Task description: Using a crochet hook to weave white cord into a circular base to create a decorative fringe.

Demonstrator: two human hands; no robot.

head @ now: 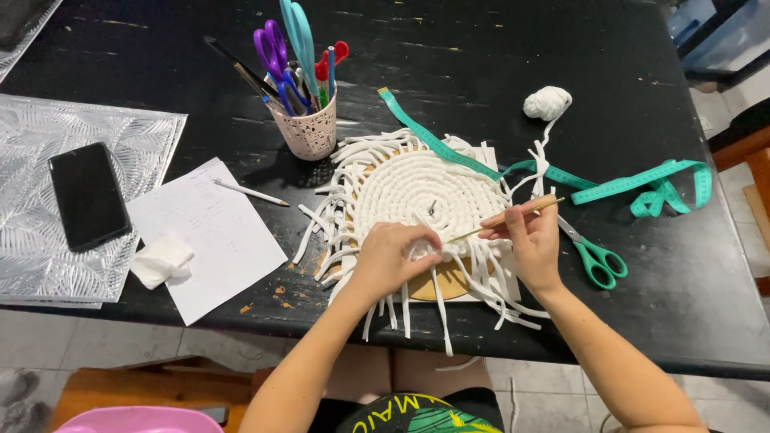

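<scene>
Seen from above, a person works at a black, scuffed wooden surface (pixel 481 56). In the middle lies a round woven mat (pixel 417 192) of thick white cord, coiled in a spiral over a flat wooden disc (pixel 449 281), with loose cord ends fanning out like a fringe. The left hand (pixel 393 252) presses on the mat's near edge, fingers closed around a bunch of white cord. The right hand (pixel 533 236) pinches a thin wooden stick (pixel 505 218) between thumb and fingers, its tip aimed at the weave.

The mat looks soft, light and floppy, likely to sag if lifted by the fringe; gripping the stiff disc beneath would be steadier.

Nearby: a green tape measure (pixel 618 186), green-handled scissors (pixel 597 258), a ball of white cord (pixel 547 103), a perforated cup of pens and scissors (pixel 309 128), paper (pixel 208 240), a dark phone (pixel 87 196).
</scene>
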